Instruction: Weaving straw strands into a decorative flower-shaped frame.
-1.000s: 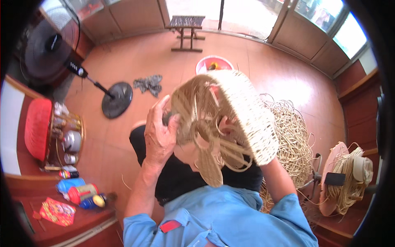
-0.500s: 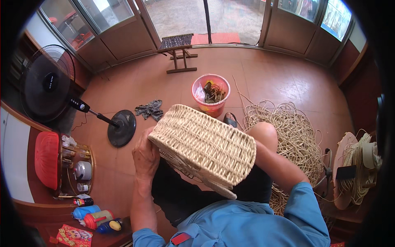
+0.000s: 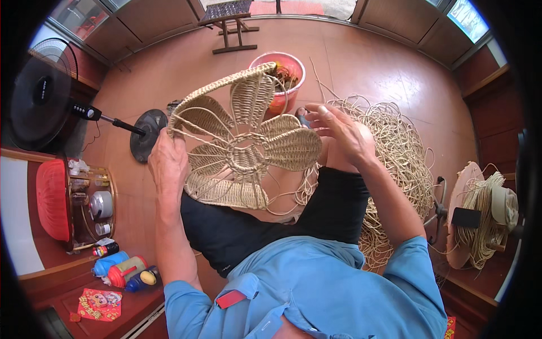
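A straw-coloured woven basket (image 3: 292, 150) is held up over my lap, tilted so its flower-shaped side faces me. Wide woven petals spread from a round central ring, with cords stretched between them and a band curving around the left side. My left hand (image 3: 168, 159) is closed on the band's left edge. To the right of the basket, my right hand (image 3: 349, 134) has its fingers stretched out beside a petal, apparently holding nothing. Loose cord ends hang from the basket's lower right.
A large heap of cord (image 3: 398, 158) lies on the floor at right, near a cord-wound reel (image 3: 480, 220). Beyond the basket stands a pink bucket (image 3: 299, 70); farther back is a folding stool (image 3: 234, 31). A black fan (image 3: 149, 135) and a shelf trolley (image 3: 93, 203) are at left.
The basket has turned from its woven outer wall to its flower-patterned side and moved left. My right hand has come off it and opened. The view has tilted downward.
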Motion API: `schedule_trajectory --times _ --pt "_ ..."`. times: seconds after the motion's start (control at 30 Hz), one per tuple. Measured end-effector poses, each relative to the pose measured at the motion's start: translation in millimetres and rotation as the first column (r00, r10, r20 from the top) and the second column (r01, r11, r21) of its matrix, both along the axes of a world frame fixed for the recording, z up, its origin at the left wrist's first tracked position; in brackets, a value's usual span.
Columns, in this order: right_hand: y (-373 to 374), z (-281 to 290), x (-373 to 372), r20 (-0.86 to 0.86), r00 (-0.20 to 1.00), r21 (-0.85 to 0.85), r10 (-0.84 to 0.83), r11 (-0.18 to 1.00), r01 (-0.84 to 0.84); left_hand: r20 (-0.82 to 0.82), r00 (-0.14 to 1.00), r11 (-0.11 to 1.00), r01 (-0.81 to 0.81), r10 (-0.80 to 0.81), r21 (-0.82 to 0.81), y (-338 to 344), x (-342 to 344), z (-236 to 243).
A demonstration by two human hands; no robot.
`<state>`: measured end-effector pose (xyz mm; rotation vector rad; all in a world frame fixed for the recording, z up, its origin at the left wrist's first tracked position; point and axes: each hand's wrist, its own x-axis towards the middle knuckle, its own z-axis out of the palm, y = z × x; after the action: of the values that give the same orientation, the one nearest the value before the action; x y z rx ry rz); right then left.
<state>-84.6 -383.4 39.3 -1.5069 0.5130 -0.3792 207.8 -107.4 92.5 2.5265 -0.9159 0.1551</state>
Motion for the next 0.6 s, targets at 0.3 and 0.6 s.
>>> schedule_trajectory --times 0.3,0.6 --pt "57 -3 -11 -0.310 0.948 -0.617 -0.066 0.773 -0.148 -0.243 0.967 0.975 0.126 -0.079 0.185 20 -7 -43" --pt "40 9 -10 -0.210 0.967 -0.811 -0.146 0.578 -0.089 -0.361 0.931 0.998 0.055 -0.058 -0.018 44 -51 -50"
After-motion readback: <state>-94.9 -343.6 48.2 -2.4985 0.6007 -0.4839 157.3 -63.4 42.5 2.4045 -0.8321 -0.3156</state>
